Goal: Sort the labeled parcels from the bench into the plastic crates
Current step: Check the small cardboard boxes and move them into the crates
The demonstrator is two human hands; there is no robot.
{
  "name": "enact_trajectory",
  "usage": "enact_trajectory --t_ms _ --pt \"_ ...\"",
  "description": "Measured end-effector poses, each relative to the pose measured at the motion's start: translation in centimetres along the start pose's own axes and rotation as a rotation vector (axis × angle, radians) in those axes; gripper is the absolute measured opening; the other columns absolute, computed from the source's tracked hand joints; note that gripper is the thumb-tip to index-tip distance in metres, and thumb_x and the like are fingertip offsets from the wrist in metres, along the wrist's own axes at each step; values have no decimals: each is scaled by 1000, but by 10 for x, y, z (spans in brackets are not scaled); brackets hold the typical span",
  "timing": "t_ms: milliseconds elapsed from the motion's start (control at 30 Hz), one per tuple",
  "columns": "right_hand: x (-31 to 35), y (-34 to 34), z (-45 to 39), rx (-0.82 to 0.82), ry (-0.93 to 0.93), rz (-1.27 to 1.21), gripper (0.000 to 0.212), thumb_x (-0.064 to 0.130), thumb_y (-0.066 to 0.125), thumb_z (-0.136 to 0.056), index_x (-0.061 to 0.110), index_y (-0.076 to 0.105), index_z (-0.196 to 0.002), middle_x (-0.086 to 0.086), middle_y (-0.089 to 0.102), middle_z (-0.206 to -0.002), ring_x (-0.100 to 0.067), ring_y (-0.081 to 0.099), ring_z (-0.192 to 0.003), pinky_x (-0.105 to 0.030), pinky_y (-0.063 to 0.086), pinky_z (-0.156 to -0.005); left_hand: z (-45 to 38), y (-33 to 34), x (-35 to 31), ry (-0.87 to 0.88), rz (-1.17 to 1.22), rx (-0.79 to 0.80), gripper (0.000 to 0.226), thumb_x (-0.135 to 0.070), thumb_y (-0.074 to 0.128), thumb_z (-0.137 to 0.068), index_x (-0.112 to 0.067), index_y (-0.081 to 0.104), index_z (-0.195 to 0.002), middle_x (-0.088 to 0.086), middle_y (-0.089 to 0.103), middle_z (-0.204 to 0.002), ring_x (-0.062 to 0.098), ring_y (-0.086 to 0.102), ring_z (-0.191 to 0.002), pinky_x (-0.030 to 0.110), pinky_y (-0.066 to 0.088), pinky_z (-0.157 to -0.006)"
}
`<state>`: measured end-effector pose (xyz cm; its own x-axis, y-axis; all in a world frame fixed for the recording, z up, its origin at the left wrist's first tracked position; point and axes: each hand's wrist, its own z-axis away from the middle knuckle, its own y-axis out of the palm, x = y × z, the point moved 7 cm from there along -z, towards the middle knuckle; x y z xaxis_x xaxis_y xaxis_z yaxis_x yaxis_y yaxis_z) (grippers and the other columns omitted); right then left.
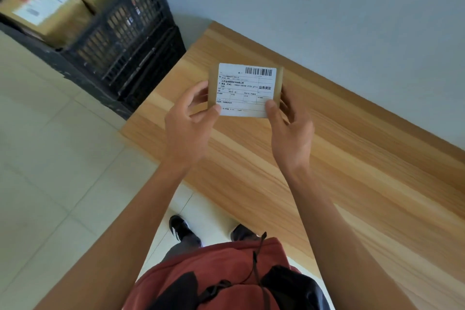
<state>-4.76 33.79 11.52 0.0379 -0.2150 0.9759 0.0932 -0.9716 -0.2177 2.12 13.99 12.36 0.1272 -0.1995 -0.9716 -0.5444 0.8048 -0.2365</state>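
While both hands are holding it up over the bench (327,158), the parcel (245,90) is facing the camera with its white label (245,90) upright and readable. The left hand (187,118) is pinching the parcel's left edge, thumb on the lower left corner of the label and fingers curled behind. The right hand (289,123) is pinching the right edge the same way, thumb on the lower right corner. The parcel is lying with its long axis running left to right between the two hands, clear of the wood below.

The crate (130,40) is standing well apart to the upper left, off the end of the bench, stacked on another black crate and already carrying two boxes (50,7). That puts it on the left hand's side, so the left hand is nearer to it. The person is probably reading the label at this stage; the drop, if this crate is the right one, is likely calling for a swing leftward and away.
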Motion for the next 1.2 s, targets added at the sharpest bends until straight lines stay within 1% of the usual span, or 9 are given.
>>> enact_trajectory --t_ms 100,167,267,400,533,633,767,900,1200 --pt "13 62 9 102 -2 6 43 21 61 -105 19 56 -148 19 69 -128 4 63 -121 -9 49 -93 -3 -63 11 -10 -21 -83 45 -5 70 -94 -17 65 -137 -12 72 -124 1 66 -116 11 53 -87" --pt "24 104 18 160 -17 15 43 21 61 -105 18 56 -148 16 69 -130 2 63 -121 -12 51 -94 -4 -107 21 -12 -35 -139 45 -5 69 -93 -20 66 -135 -13 72 -123 2 66 -116 11 54 -87" --pt "41 166 35 241 -50 36 43 22 60 -105 18 56 -148 13 70 -131 0 63 -121 -15 53 -96 -4 -171 39 -25 -46 -211 44 -5 69 -93 -23 67 -133 -15 72 -122 2 66 -115 18 56 -91" --pt "63 244 60 312 -60 54 42 20 61 -105 20 57 -147 14 70 -129 2 63 -121 -7 49 -91 -5 -253 58 -13 -37 -265 42 -6 70 -95 -21 66 -134 -14 73 -122 3 67 -114 25 59 -92" --pt "84 317 84 391 -91 71 42 20 61 -105 18 58 -147 13 70 -130 1 63 -121 -9 51 -92 -2 -331 74 -18 -19 -352 42 -6 70 -95 -20 66 -134 -15 72 -122 6 67 -114 18 57 -88" --pt "102 362 97 445 -118 86 43 18 61 -104 21 58 -147 16 70 -129 9 63 -115 -7 49 -90 -4 -379 84 -25 -1 -412 43 -3 69 -95 -19 66 -135 -12 72 -123 9 67 -116 16 56 -88" --pt "114 414 97 518 -109 64 44 17 62 -104 24 58 -147 18 71 -126 8 64 -113 -7 49 -87 -15 -425 97 -26 -8 -481 42 -5 69 -96 -20 65 -135 -11 72 -124 8 67 -116 20 58 -89" --pt "118 465 82 566 -104 54 44 15 64 -103 24 60 -145 16 71 -128 3 65 -118 -16 52 -97 -39 -458 111 -44 -48 -534 43 -9 70 -97 -21 64 -137 -12 71 -126 8 66 -117 31 60 -95" --pt "148 594 15 614 -113 -21 42 11 66 -101 16 61 -143 11 71 -128 6 65 -115 -11 51 -94 -145 -535 117 -66 -71 -585 44 -8 70 -97 -20 63 -138 -13 71 -128 5 66 -119 33 59 -99"
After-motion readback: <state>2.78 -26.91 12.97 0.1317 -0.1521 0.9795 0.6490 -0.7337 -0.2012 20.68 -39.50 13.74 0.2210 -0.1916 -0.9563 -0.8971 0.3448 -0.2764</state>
